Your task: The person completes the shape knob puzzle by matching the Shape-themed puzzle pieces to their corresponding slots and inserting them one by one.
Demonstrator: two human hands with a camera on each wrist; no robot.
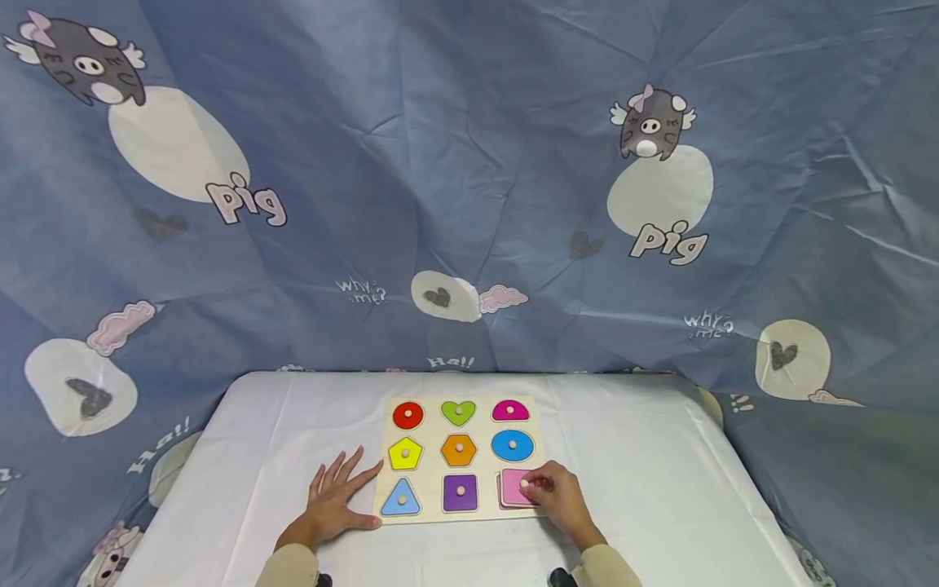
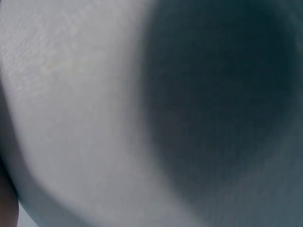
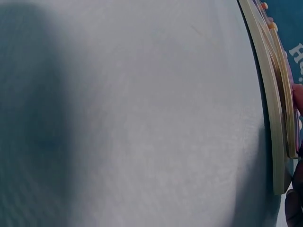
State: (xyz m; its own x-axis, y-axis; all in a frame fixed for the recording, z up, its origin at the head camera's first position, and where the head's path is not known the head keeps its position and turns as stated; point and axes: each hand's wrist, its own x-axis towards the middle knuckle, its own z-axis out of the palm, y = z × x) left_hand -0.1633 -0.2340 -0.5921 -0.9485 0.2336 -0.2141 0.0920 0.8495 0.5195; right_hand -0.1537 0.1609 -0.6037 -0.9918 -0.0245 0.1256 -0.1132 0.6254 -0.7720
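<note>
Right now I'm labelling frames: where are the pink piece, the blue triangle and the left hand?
pink piece (image 1: 513, 487), head view, its face.
blue triangle (image 1: 400, 499), head view, lower face.
left hand (image 1: 333, 504), head view, back of hand.

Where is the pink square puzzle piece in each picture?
Head view: the pink square piece sits tilted over the bottom right slot of the puzzle board, with the right hand pinching its knob.
Left wrist view: not in it, only blurry white cloth.
Right wrist view: only a thin raised edge at the far right looks like it; not certain.
Shared landmark: the puzzle board, seen edge-on in the right wrist view.
</note>
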